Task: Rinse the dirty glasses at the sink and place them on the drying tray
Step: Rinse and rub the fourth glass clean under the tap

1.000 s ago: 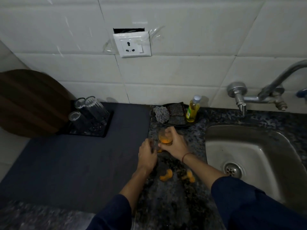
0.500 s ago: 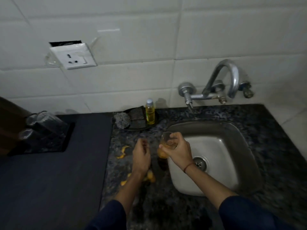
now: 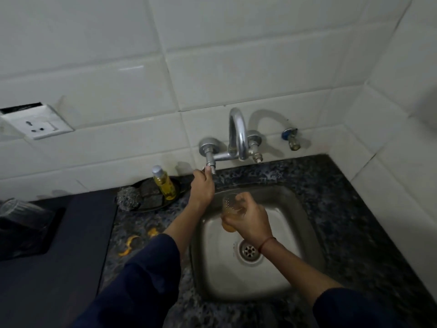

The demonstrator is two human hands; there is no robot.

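Head view: right hand (image 3: 251,224) grips textured glass (image 3: 229,205).

- Dim, cool light is coming from the left, and the tabletop (image 3: 350,221) is sinking almost into black at its near edge.
- The white wall tiles (image 3: 236,74) are catching one faint glare streak at far left.
- The tap (image 3: 237,133) is throwing a curved shadow rightward.
- The sink (image 3: 295,223) is glinting softly.
- Tile lines are bowing toward the edges, and the glasses (image 3: 21,209) at left are smearing into blur.
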